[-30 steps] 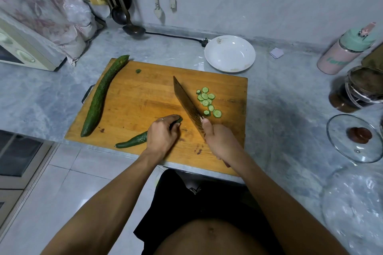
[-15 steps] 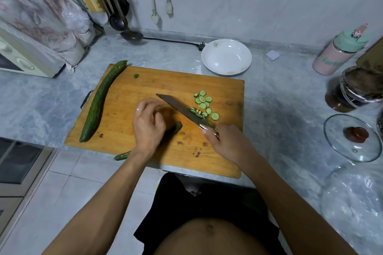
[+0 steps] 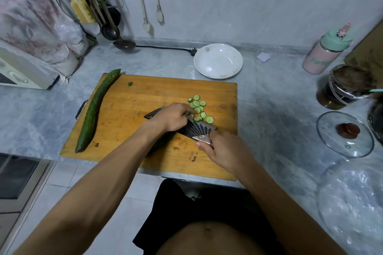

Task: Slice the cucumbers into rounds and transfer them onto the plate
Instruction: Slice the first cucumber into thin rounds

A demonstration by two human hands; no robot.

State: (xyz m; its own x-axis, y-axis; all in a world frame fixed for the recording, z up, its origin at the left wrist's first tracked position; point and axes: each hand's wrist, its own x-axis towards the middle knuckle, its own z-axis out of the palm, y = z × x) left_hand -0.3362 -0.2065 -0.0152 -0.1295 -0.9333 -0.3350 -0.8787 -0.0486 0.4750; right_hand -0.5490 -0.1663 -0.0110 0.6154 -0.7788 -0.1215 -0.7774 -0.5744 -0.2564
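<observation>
A long whole cucumber (image 3: 93, 109) lies along the left side of the wooden cutting board (image 3: 145, 93). Several cucumber rounds (image 3: 200, 103) sit in a loose pile right of the board's middle. My right hand (image 3: 226, 151) grips the handle of a dark cleaver (image 3: 194, 128), whose blade lies flat on the board beside the rounds. My left hand (image 3: 172, 117) reaches across the blade, its fingertips touching the near rounds. The partly cut cucumber is hidden under my left arm. The white plate (image 3: 217, 61) stands bare just behind the board.
A glass lid (image 3: 345, 133), a dark jar (image 3: 344, 87) and a pink bottle (image 3: 327, 51) crowd the counter's right side. A ladle (image 3: 124, 44) and a black plug cord lie at the back. A microwave (image 3: 20, 72) stands at the left. The board's front edge overhangs the counter.
My left hand let go of the cut cucumber and moved right over the blade to the rounds. The cleaver went from upright to flat on the board.
</observation>
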